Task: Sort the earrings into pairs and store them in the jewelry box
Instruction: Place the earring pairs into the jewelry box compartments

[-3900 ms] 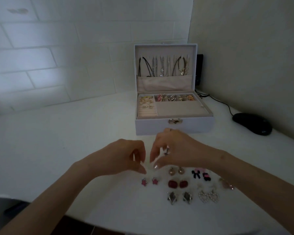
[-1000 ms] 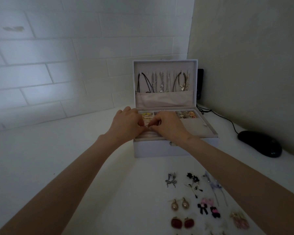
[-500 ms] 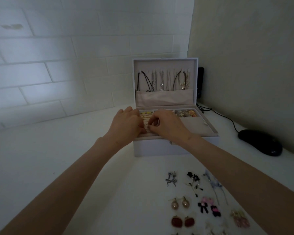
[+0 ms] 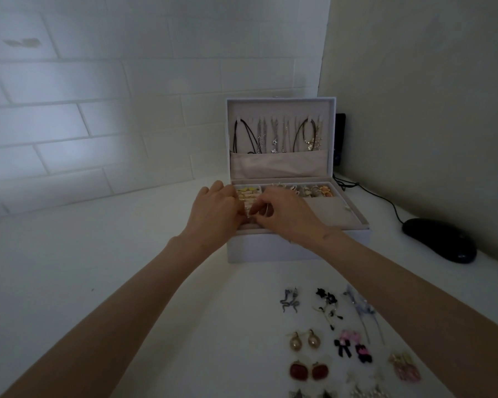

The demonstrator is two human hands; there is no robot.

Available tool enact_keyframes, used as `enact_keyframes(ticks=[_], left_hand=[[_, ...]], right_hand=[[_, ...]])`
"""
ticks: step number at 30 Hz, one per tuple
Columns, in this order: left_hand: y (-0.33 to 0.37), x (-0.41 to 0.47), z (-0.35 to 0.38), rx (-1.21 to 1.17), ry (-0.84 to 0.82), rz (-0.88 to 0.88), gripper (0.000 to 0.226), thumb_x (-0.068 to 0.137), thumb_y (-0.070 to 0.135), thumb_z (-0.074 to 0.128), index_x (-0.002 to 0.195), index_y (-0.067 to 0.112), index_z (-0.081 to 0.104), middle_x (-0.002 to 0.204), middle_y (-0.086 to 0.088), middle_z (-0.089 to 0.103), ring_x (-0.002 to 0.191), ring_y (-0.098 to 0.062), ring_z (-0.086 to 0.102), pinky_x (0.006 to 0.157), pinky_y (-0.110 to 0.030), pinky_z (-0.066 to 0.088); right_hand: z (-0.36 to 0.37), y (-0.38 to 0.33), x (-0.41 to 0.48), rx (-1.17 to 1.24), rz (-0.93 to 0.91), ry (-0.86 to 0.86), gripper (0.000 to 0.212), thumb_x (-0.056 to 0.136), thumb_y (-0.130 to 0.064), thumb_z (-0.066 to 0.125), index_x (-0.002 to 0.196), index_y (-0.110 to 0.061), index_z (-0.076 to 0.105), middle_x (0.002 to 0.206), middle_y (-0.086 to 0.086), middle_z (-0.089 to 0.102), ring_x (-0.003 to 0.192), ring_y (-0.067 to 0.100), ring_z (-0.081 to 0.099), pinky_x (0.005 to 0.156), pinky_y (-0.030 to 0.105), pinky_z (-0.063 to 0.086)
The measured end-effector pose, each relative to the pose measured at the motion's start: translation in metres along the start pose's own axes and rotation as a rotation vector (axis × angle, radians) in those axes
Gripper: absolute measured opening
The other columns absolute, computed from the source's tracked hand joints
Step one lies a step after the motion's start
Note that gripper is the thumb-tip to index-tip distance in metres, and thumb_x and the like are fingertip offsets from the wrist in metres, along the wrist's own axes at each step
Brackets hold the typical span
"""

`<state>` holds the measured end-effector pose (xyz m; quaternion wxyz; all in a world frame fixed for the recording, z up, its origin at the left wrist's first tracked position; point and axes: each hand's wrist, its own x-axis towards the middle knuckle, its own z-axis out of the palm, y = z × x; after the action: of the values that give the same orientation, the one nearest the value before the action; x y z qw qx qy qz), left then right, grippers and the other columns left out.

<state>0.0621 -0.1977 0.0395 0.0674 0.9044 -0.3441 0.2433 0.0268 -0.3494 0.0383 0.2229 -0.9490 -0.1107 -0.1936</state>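
Earrings [image 4: 298, 372] lie paired on white table [image 4: 98, 268] by tiled wall [image 4: 98, 81].

Tabletop [image 4: 98, 268]: white, plain, fills the lower half of the frame.
Brick wall [image 4: 112, 81]: white-painted, running bond, across the upper left and centre; a brighter patch of light at left-centre.
Wall mark [image 4: 22, 42]: small brownish smear, far upper left.
Side wall [image 4: 429, 96]: flat beige, upper right, meets the brick wall at a corner.
Mouse [image 4: 440, 239]: black, glossy, on the tabletop at right-centre.
Cable [image 4: 385, 201]: black, thin, curves from the mouse back towards the corner.
Black object [image 4: 340, 139]: upright in the corner, mostly hidden; kind unclear.
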Motion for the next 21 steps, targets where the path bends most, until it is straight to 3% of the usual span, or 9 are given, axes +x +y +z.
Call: enact_keyframes(ticks=[5, 8, 12, 15, 18, 21], left_hand=[[-0.001, -0.001, 0.0, 0.0, 0.006, 0.005, 0.022, 0.075, 0.029, 0.072, 0.076, 0.007, 0.071, 0.079, -0.013, 0.062, 0.08, -0.032, 0.053, 0.064, -0.034, 0.028], [-0.001, -0.001, -0.001, -0.004, -0.027, 0.044, 0.024, 0.076, 0.03, 0.069, 0.076, 0.006, 0.071, 0.079, -0.013, 0.062, 0.08, -0.033, 0.052, 0.063, -0.034, 0.028], [0.001, 0.0, -0.005, -0.011, -0.124, 0.003, 0.025, 0.088, 0.032, 0.056, 0.103, 0.016, 0.069, 0.106, -0.005, 0.058, 0.101, -0.024, 0.045, 0.079, -0.032, 0.033], [0.0, -0.001, -0.007, -0.052, -0.148, -0.028, 0.025, 0.09, 0.029, 0.053, 0.109, 0.02, 0.067, 0.113, -0.002, 0.057, 0.105, -0.021, 0.043, 0.084, -0.03, 0.034], [-0.001, -0.006, -0.008, -0.08, -0.068, -0.072, 0.026, 0.089, 0.022, 0.054, 0.112, 0.018, 0.064, 0.114, -0.003, 0.056, 0.107, -0.023, 0.045, 0.085, -0.032, 0.035], [-0.002, -0.01, -0.007, -0.072, 0.03, -0.07, 0.026, 0.084, 0.012, 0.052, 0.104, 0.016, 0.068, 0.107, -0.005, 0.06, 0.099, -0.027, 0.049, 0.078, -0.033, 0.034]], right_hand=[[0.0, -0.001, -0.001, -0.023, 0.011, 0.003, 0.01, 0.08, -0.019, 0.067, 0.088, -0.015, 0.07, 0.082, -0.008, 0.05, 0.076, 0.006, 0.048, 0.066, 0.023, 0.036], [-0.001, -0.002, -0.001, -0.016, 0.005, -0.015, 0.01, 0.081, -0.018, 0.067, 0.087, -0.014, 0.072, 0.085, -0.003, 0.054, 0.078, 0.011, 0.05, 0.068, 0.026, 0.04], [-0.001, -0.001, 0.001, 0.009, -0.002, -0.058, 0.01, 0.081, -0.018, 0.068, 0.085, -0.012, 0.075, 0.085, 0.005, 0.058, 0.082, 0.019, 0.055, 0.076, 0.037, 0.046], [-0.002, 0.0, -0.001, 0.065, 0.01, -0.069, 0.014, 0.083, -0.011, 0.066, 0.094, -0.011, 0.075, 0.079, 0.0, 0.06, 0.081, 0.015, 0.052, 0.077, 0.026, 0.042], [-0.005, 0.001, -0.006, 0.167, 0.09, 0.029, 0.024, 0.084, 0.0, 0.059, 0.103, -0.008, 0.072, 0.097, 0.01, 0.07, 0.09, 0.019, 0.061, 0.082, 0.018, 0.042], [-0.006, 0.002, -0.01, 0.126, 0.061, 0.045, 0.031, 0.083, 0.007, 0.051, 0.103, -0.006, 0.071, 0.096, 0.016, 0.067, 0.091, 0.025, 0.059, 0.08, 0.021, 0.041]])
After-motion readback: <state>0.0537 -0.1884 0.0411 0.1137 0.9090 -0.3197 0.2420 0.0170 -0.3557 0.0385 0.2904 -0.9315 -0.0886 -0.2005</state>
